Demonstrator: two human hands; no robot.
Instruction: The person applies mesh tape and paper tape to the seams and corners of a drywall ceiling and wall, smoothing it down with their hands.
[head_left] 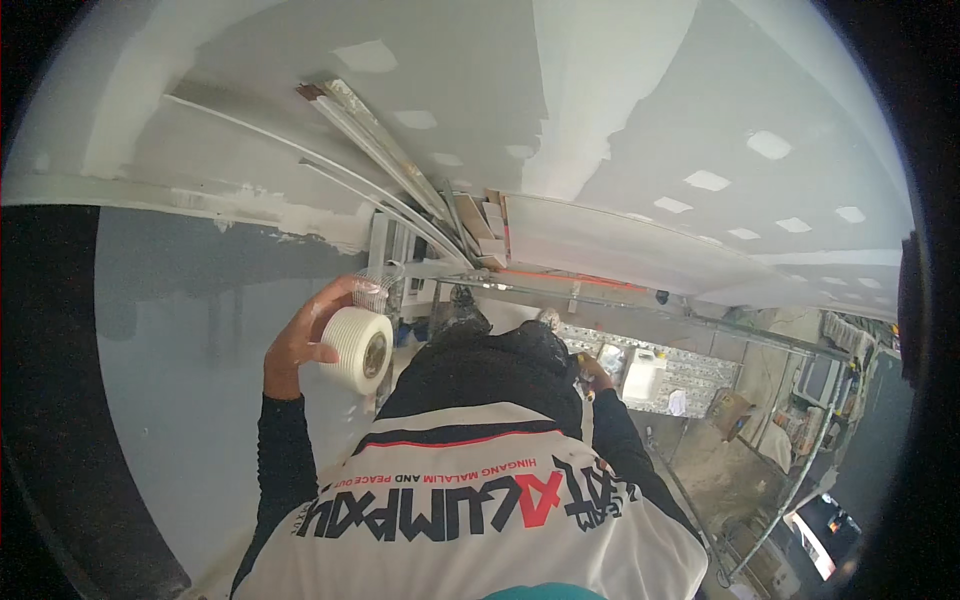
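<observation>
My left hand (302,338) is closed on a thick roll of white mesh tape (345,350). The thumb lies against the roll's side, and a loose piece of open mesh (376,285) stands up by the fingertips. My right hand (598,376) is low beside my right hip, its fingers curled. Something small and yellowish shows by those fingers, too small to name. Between the two hands are my dark trousers (480,370).
A scaffold plank (705,380) on the right carries a white plastic jug (643,374). A metal scaffold rail (730,333) runs across. Long trim strips (385,155) lean against the patched plasterboard wall (640,130). A cardboard box (730,412) sits lower right.
</observation>
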